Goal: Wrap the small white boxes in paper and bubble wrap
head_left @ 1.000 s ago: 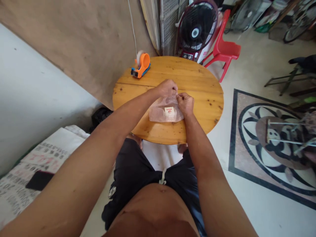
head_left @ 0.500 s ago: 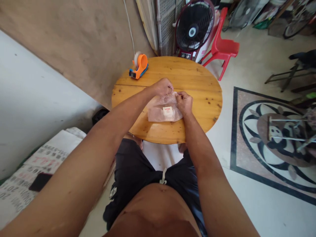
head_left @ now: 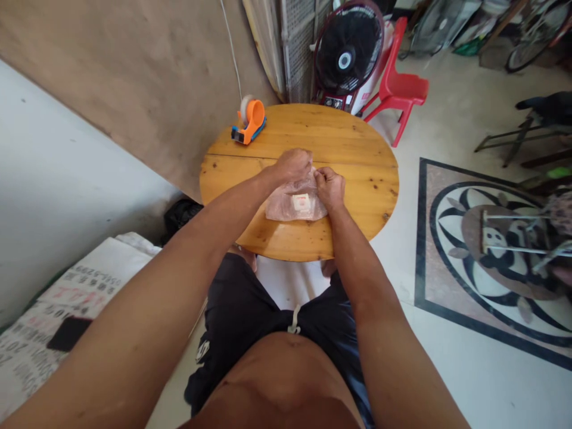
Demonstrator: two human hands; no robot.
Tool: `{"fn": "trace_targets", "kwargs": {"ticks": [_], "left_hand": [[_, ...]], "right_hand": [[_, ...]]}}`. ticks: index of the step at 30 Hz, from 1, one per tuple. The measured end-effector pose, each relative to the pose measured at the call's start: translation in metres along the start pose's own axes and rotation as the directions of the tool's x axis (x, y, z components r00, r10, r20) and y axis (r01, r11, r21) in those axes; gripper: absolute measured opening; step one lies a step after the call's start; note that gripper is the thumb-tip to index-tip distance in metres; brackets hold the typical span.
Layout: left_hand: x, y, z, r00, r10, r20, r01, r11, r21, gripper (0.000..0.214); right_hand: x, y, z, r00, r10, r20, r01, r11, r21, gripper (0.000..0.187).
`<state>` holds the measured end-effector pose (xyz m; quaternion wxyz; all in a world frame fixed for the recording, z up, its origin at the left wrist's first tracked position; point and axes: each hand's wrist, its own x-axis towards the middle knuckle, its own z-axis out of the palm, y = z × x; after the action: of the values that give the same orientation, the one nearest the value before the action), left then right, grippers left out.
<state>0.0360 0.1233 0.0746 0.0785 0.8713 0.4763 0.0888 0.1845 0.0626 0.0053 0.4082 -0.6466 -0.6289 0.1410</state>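
A pinkish bubble-wrap pouch (head_left: 286,207) with a small white, red-printed packet (head_left: 300,202) inside lies on the round wooden table (head_left: 357,173). My left hand (head_left: 292,164) is closed on the pouch's far edge, fingers curled down over it. Close beside it, my right hand (head_left: 329,187) pinches the same edge at the pouch's right corner. The two hands almost touch above the pouch.
An orange tape dispenser (head_left: 250,121) stands at the table's far left. Beyond the table are a black floor fan (head_left: 347,58) and a red plastic chair (head_left: 399,88). A printed sack with a dark phone (head_left: 69,333) on it lies at my left.
My hands have drawn slightly closer together on the pouch's far edge, folding it toward me. The view shifted a little to the right.
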Motion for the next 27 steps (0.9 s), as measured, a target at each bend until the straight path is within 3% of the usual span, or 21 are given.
{"fn": "trace_targets", "kwargs": {"ticks": [6,10,14,20,24,27], "left_hand": [[-0.006,0.003,0.008,1.000,-0.005,-0.031,0.006,0.998,0.060,0.033],[-0.006,0.003,0.012,0.994,-0.099,-0.035,0.097,0.993,-0.063,0.033],[-0.006,-0.005,0.014,0.996,-0.080,-0.041,0.067,0.965,-0.255,0.027],[-0.004,-0.021,0.008,0.996,-0.052,0.068,0.083,0.774,-0.628,0.020],[0.003,-0.021,0.000,0.998,-0.066,0.018,0.058,0.690,-0.721,0.021],[0.006,-0.017,-0.001,0.996,-0.015,0.087,0.075,0.665,-0.743,0.016]], "right_hand": [[0.000,-0.005,0.000,1.000,0.003,0.007,-0.002,0.994,-0.114,0.029],[-0.002,-0.004,-0.001,1.000,-0.020,0.013,0.022,0.987,-0.157,0.030],[-0.003,-0.002,-0.002,0.999,-0.045,0.018,0.048,0.987,-0.152,0.031],[0.000,0.006,0.001,1.000,-0.024,-0.014,0.024,0.999,-0.023,0.032],[0.000,0.010,0.003,0.995,-0.087,-0.049,0.089,0.995,0.045,0.032],[0.000,0.012,0.004,0.989,-0.126,-0.074,0.131,0.989,0.069,0.029]]}}
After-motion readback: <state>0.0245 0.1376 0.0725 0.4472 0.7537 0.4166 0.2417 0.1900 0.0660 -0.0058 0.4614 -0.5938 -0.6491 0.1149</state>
